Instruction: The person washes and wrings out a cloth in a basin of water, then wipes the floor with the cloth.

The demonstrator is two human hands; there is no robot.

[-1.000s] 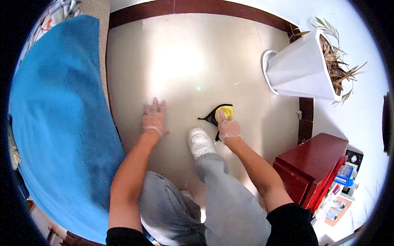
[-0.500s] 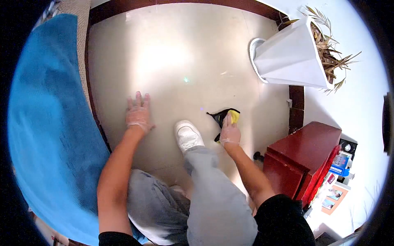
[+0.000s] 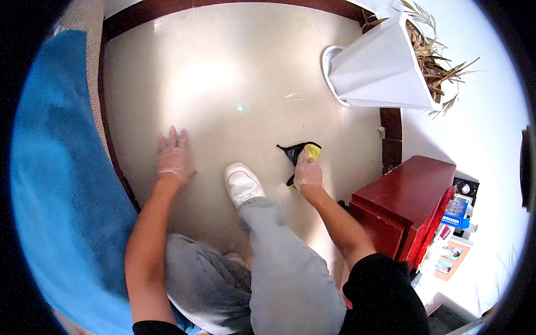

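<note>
My left hand (image 3: 173, 160), in a clear thin glove, lies flat on the pale floor (image 3: 206, 134) with its fingers spread. It holds nothing. To the right of my white shoe (image 3: 243, 183), my right hand (image 3: 307, 172), gloved the same way, presses on a black and yellow cloth (image 3: 294, 152) against the floor. Part of the cloth is hidden under that hand, while a dark corner sticks out to the left and a yellow part shows by the fingertips.
On the left hangs blue fabric (image 3: 61, 167). A tall white planter (image 3: 374, 70) with dried leaves stands at upper right, on a white saucer. Nearer on the right is a dark red cabinet (image 3: 402, 195) with boxes and pictures on it. Brown skirting (image 3: 223, 6) edges the floor.
The whole view has shifted slightly, so most things sit further left. My right hand and the cloth have slid a little to the right over the floor. My left hand stays in place.
</note>
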